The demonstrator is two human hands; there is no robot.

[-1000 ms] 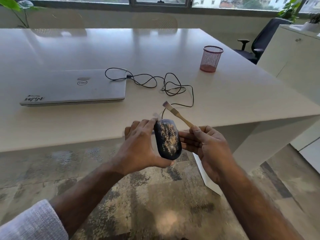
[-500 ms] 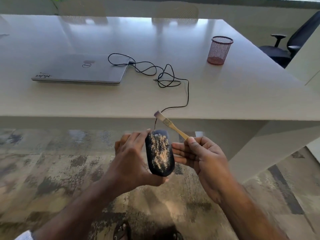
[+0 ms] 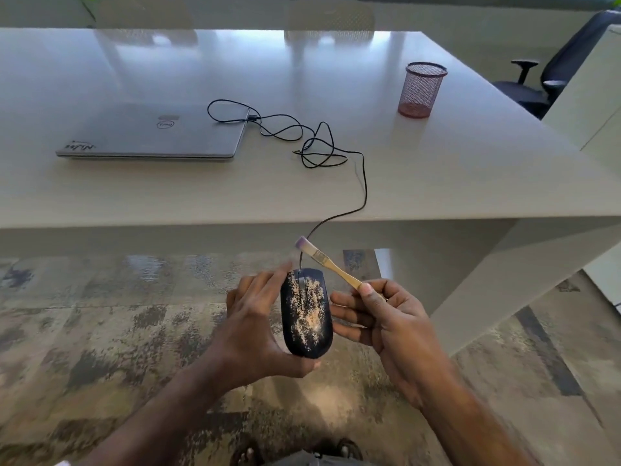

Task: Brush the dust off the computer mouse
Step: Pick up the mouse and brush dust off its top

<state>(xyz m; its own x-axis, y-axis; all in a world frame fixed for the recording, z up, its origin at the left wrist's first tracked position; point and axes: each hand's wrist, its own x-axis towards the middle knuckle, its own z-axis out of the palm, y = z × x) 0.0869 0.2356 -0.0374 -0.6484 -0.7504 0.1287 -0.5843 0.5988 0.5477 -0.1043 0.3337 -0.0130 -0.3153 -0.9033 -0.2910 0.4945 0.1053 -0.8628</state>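
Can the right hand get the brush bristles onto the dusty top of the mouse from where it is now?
Probably yes. The right hand holds the brush right beside the mouse, bristles raised above its front. The left hand grips only the sides, leaving the dusty top uncovered.

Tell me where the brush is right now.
In the head view, the right hand holds the brush by its handle, bristles up-left, just right of the dusty mouse.

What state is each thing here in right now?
mouse: dusty on top, held off the table
brush: raised, bristles clear of the mouse
left hand: grips the mouse
right hand: pinches the brush handle
laptop: closed
cable: tangled, plugged into laptop
mesh cup: upright
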